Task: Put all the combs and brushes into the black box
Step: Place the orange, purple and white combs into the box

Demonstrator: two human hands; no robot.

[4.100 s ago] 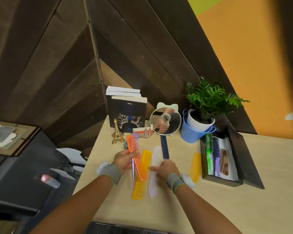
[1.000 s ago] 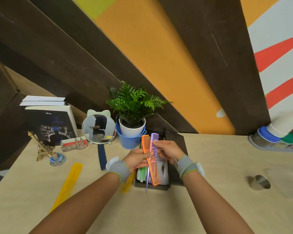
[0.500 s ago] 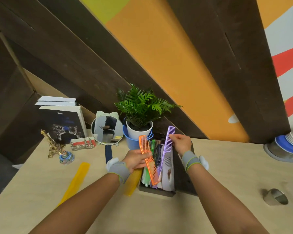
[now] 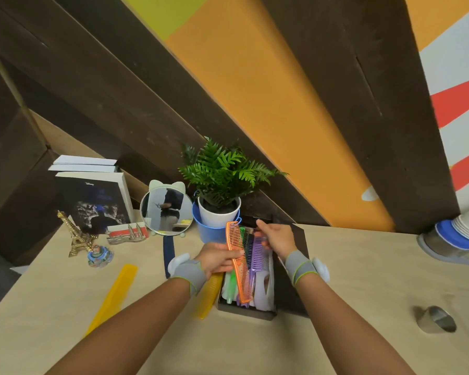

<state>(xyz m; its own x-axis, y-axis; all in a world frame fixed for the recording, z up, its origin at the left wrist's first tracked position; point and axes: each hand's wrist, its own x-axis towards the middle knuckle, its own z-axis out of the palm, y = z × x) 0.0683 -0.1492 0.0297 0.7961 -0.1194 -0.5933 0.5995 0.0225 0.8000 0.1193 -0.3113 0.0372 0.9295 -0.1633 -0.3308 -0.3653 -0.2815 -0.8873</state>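
- The left hand (image 4: 217, 257) is closed around the middle of an orange comb (image 4: 238, 263), thumb across the spine, and holds it tilted over the black box (image 4: 245, 311); the comb's near end dips into the box and its far end stands clear above the hand.
- The right hand (image 4: 276, 239) is pinched on the far end of a purple comb (image 4: 257, 254), fingertips together around it; most of that comb already lies down in the box, just right of the orange one.
- The box sits directly beneath and between both hands, its near wall toward the person.
- Inside it, left of the orange comb, lies a green brush (image 4: 230, 284); right of the purple comb lies a white comb (image 4: 264, 288). A dark-toothed piece shows between the two hands, but whether it is a comb or a brush is hard to make out.
- Just below the left wrist, touching the box's left wall, lies a short yellow comb (image 4: 210, 296), partly hidden by the wrist.
- Well to the left of the left hand, a long yellow comb (image 4: 114, 289) lies flat on the table (image 4: 349, 293).
- Beyond the left hand, a dark blue handle (image 4: 169, 250) lies on the table; its near end is hidden behind the wrist strap.
- The box's lid (image 4: 295, 266) lies under the right wrist, mostly hidden by the forearm.
- Beyond both hands stands a potted plant (image 4: 220, 196).
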